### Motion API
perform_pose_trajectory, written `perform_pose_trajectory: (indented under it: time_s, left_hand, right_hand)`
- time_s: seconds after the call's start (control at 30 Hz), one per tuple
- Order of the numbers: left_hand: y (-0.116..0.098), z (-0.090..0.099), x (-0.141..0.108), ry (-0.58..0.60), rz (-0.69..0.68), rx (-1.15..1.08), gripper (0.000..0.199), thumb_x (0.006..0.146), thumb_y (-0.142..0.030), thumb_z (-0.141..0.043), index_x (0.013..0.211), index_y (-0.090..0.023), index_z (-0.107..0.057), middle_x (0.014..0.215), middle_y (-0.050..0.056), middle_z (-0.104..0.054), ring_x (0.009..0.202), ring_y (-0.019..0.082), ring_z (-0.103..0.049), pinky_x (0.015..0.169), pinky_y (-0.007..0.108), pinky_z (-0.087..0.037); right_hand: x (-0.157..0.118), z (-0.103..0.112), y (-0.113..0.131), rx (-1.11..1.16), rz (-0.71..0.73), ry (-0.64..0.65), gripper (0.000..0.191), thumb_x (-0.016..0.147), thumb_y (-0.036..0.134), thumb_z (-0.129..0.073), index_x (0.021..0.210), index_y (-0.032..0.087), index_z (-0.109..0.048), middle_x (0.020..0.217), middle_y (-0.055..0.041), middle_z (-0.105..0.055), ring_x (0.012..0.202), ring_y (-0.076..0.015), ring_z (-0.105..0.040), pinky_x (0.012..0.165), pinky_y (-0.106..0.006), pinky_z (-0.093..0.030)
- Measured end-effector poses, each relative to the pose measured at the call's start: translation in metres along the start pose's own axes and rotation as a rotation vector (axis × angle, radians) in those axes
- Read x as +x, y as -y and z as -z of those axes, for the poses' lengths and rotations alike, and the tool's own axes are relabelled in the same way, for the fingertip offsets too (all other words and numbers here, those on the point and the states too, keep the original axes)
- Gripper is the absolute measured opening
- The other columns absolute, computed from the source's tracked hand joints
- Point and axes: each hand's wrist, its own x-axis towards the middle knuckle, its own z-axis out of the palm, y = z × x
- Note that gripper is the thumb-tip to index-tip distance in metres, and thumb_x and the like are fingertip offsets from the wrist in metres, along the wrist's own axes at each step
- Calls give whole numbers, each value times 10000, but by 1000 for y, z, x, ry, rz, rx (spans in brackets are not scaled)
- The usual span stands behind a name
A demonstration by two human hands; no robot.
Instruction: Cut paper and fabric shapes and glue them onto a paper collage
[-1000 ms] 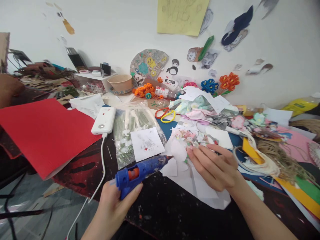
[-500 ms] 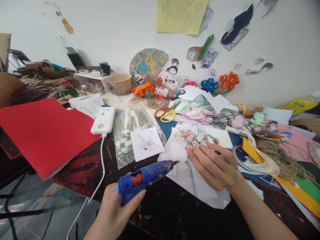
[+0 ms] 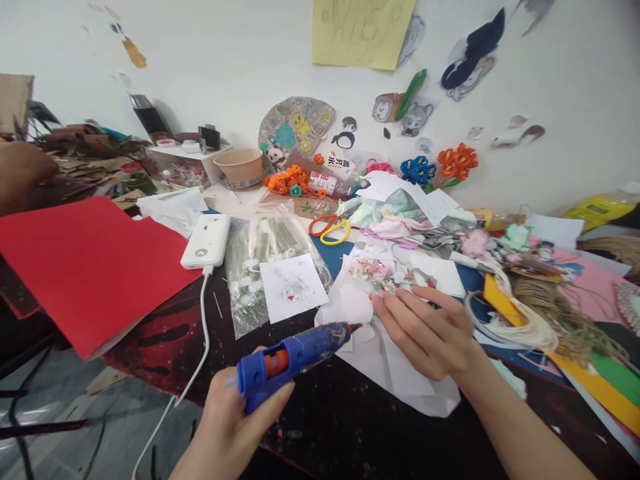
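Observation:
My left hand (image 3: 240,407) is closed around the handle of a blue hot glue gun (image 3: 295,357), whose dark nozzle points to the right. Just above and beside that nozzle is a rounded white paper piece (image 3: 356,303). Its right edge meets the fingertips of my right hand (image 3: 425,327), which are drawn together in a pinch; the thumb is hidden behind the fingers. Beneath this hand lie white sheets (image 3: 407,373), and past the fingertips is a heap of small coloured scraps (image 3: 370,268).
A white power bank (image 3: 206,240) with a cable, red paper (image 3: 95,260) and a plastic bag of green-and-white stems (image 3: 243,293) lie left. Scissors (image 3: 333,229) lie behind. Cords (image 3: 520,327) and coloured papers crowd the right. Another person's hand (image 3: 23,177) shows at far left.
The glue gun's nozzle has shifted very slightly right, closer to my right fingertips. My right hand and the paper piece stay nearly in place.

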Motion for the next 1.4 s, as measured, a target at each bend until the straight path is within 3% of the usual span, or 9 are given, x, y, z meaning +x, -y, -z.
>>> perform_pose_trajectory:
  time_s: [0.13, 0.47, 0.73, 0.93, 1.07, 1.23, 1.4]
  left_hand:
    - [-1, 0, 4, -10, -67, -12, 221, 904, -347, -596, 812, -188, -719, 701, -2, -728, 588, 138, -692, 531, 161, -534]
    - [-9, -1, 14, 39, -33, -129, 302, 913, -301, -587, 638, -187, -642, 482, -46, -537, 392, 91, -503, 396, 155, -427]
    - [-3, -1, 8, 25, -54, -33, 212, 896, -322, -604, 766, -188, -705, 610, -21, -659, 518, 126, -635, 507, 176, -530]
    - [-6, -2, 12, 39, -84, -75, 226, 909, -275, -586, 719, -187, -672, 576, -31, -643, 446, 104, -591, 413, 149, -454]
    - [-5, -3, 12, -15, -83, -25, 168, 886, -308, -618, 796, -193, -701, 658, -16, -697, 523, 129, -652, 456, 164, -496]
    - [-6, -5, 11, 29, -62, -63, 265, 919, -308, -578, 693, -194, -656, 515, -44, -582, 411, 99, -544, 404, 156, -441]
    - [-10, -6, 12, 48, -9, -74, 323, 927, -330, -574, 637, -193, -614, 502, -42, -530, 418, 97, -509, 417, 168, -434]
  right_hand:
    - [-1, -2, 0, -6, 0, -19, 97, 857, 83, -671, 833, 138, -747, 782, -31, -744, 805, -153, -645, 815, -329, -507]
    - [-2, -5, 0, -9, 11, -39, 98, 855, 86, -677, 813, 146, -743, 758, -15, -732, 788, -144, -642, 803, -317, -510]
    - [-1, -3, 0, -2, 11, -26, 102, 856, 85, -670, 828, 149, -745, 770, -20, -735, 791, -145, -643, 809, -321, -516]
    - [0, -4, 0, -13, 16, -45, 125, 872, 89, -661, 812, 168, -737, 753, 6, -734, 772, -126, -641, 789, -306, -520]
    - [-1, -5, 0, -11, 16, -53, 110, 866, 93, -675, 806, 163, -735, 754, 3, -733, 771, -131, -648, 791, -311, -523]
    - [0, -6, 0, 0, 20, -82, 80, 826, 84, -721, 785, 152, -738, 734, -5, -729, 738, -129, -635, 768, -307, -522]
    - [0, -6, 0, 6, 23, -77, 81, 817, 86, -731, 784, 160, -736, 750, -4, -726, 760, -134, -639, 786, -308, -518]
